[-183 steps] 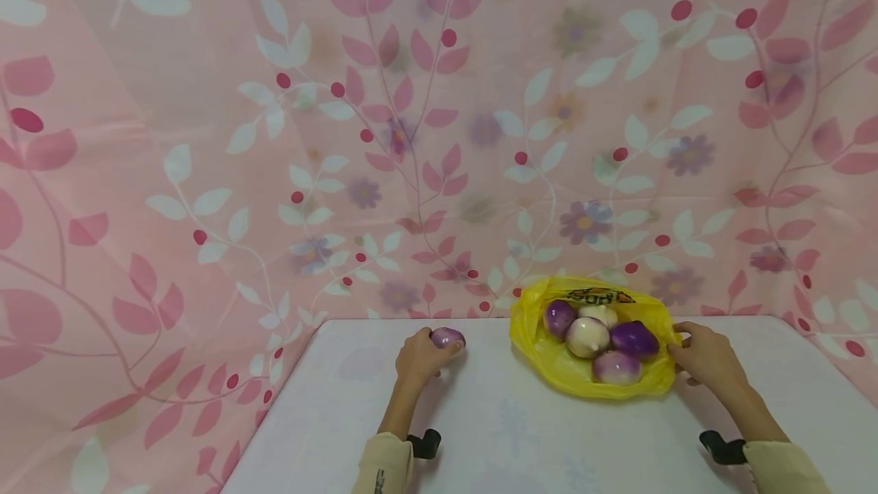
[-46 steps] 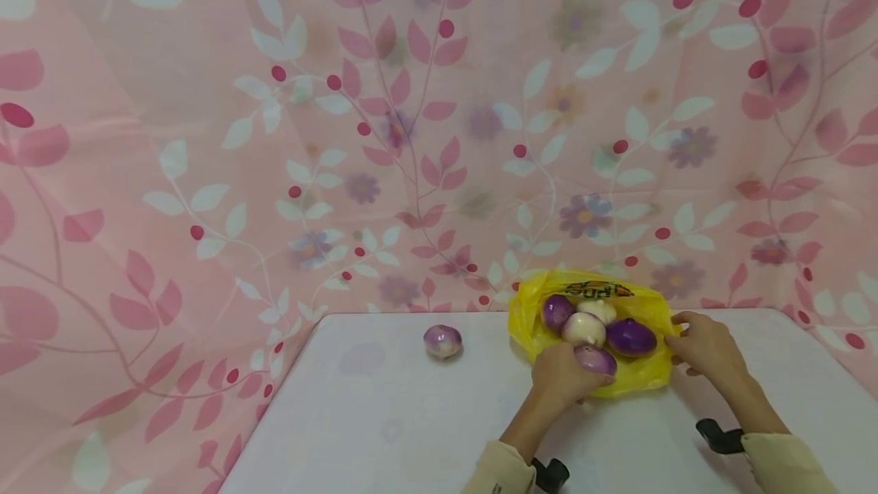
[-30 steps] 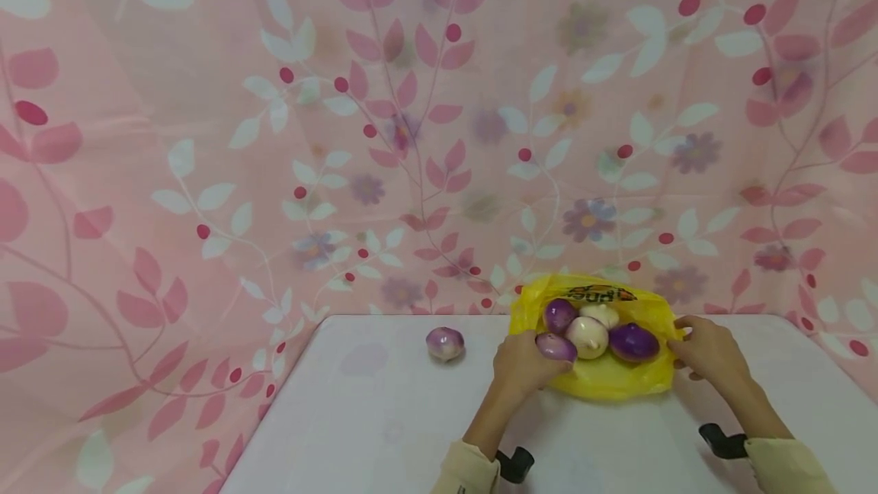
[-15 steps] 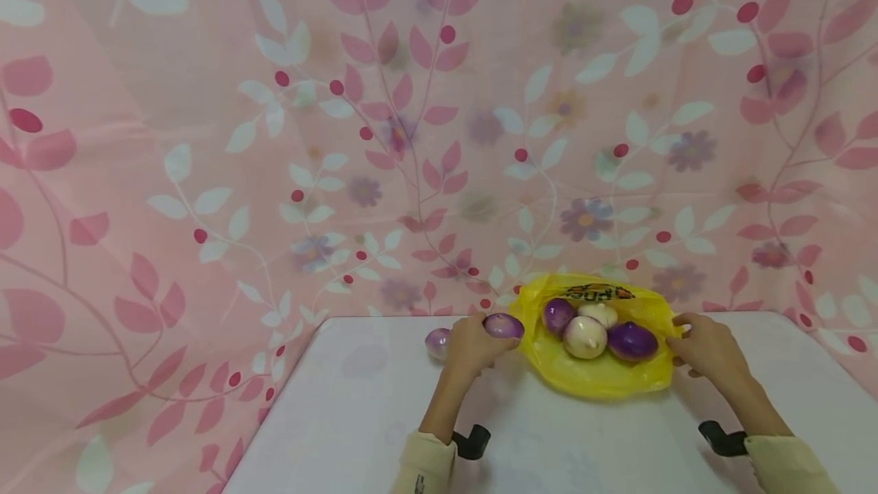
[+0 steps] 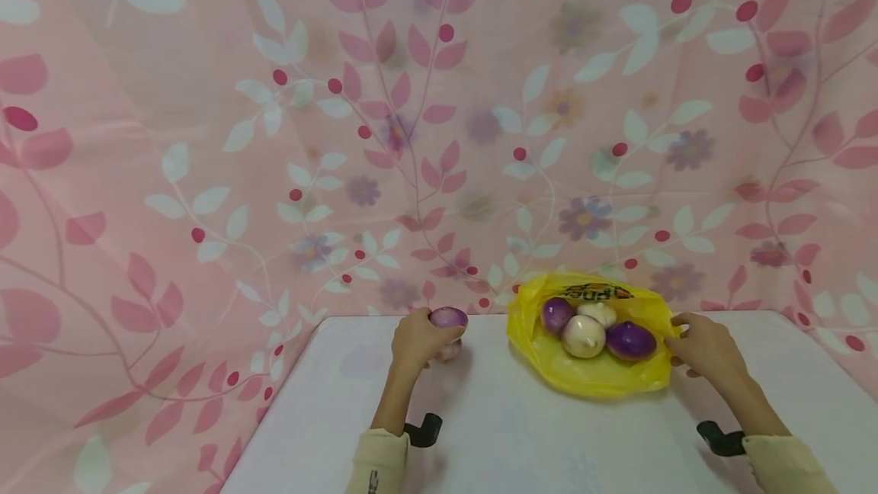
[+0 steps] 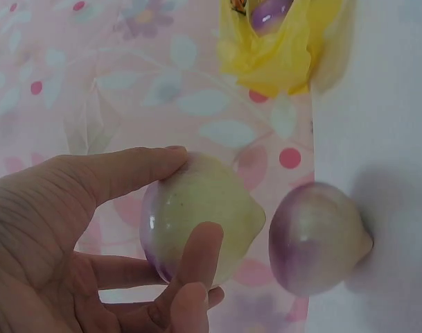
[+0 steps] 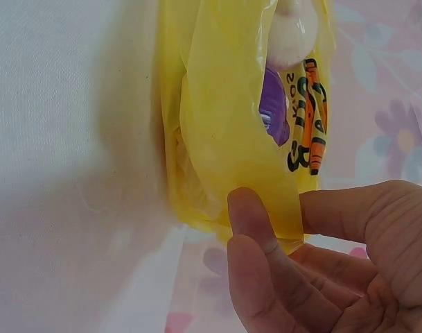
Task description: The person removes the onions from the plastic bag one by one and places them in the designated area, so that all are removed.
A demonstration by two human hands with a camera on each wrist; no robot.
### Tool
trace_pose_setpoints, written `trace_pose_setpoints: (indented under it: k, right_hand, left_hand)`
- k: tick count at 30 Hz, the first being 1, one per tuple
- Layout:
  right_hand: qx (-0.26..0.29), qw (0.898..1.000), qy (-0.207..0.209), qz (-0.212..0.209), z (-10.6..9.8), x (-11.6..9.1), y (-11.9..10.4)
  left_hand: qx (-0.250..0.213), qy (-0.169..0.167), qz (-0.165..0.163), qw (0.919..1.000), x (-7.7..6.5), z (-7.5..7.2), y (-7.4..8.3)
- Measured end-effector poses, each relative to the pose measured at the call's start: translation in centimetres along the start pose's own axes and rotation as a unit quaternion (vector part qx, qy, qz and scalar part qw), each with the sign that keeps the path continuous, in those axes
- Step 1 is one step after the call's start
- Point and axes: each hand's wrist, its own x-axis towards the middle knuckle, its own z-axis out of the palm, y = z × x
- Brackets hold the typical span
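Note:
My left hand [image 5: 414, 343] grips a purple-and-white onion [image 5: 450, 317] at the left part of the table. In the left wrist view that onion [image 6: 190, 201] sits between thumb and fingers, its pale pointed tip facing the other onion [image 6: 314, 239]. This second onion [image 5: 449, 351] rests on the table, partly hidden by the hand in the head view. At the right my right hand [image 5: 708, 345] pinches the edge of a yellow plastic bag [image 5: 565, 373], its mouth spread wide. Several onions lie inside, among them a dark purple onion [image 5: 632, 341] and a whitish onion [image 5: 584, 336].
A white-covered table [image 5: 535, 441] stands against a pink floral curtain [image 5: 439, 136]. A black wrist mount [image 5: 424, 431] is on the left arm, and another black mount [image 5: 722, 439] on the right arm.
The left hand took an onion from the front of the bag and carried it left, over beside the onion it set down earlier. The right hand keeps holding the bag's edge.

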Motion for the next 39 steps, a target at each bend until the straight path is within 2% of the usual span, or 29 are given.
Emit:
trace_pose_setpoints:
  k: [8, 14, 19, 25, 34, 39]
  right_hand:
    - [-0.001, 1.000, 0.003, -0.003, 0.1, 0.1, 0.3]
    - [-0.003, 1.000, 0.005, -0.006, 0.0, -0.1, 0.1]
    - [0.000, 1.000, 0.004, -0.008, 0.0, -0.4, 0.0]
    - [0.000, 1.000, 0.005, -0.004, 0.1, -0.2, 0.2]
    - [0.006, 1.000, 0.004, 0.002, 0.2, -0.2, 0.2]
    - [0.012, 1.000, 0.004, 0.003, 0.2, -0.2, 0.1]
  left_hand:
    - [-0.028, -0.004, -0.027, 0.9992, 0.6, -2.1, -2.5]
    - [0.002, 0.002, -0.062, 0.9981, 0.9, -2.8, -4.3]
    - [0.029, 0.009, -0.089, 0.9955, 1.0, -2.7, -6.1]
    - [0.049, 0.002, -0.097, 0.9940, 1.1, -2.2, -7.5]
    - [0.072, 0.001, -0.123, 0.9898, 1.6, -1.1, -8.7]
    - [0.072, -0.005, -0.120, 0.9902, 1.6, -0.6, -8.8]
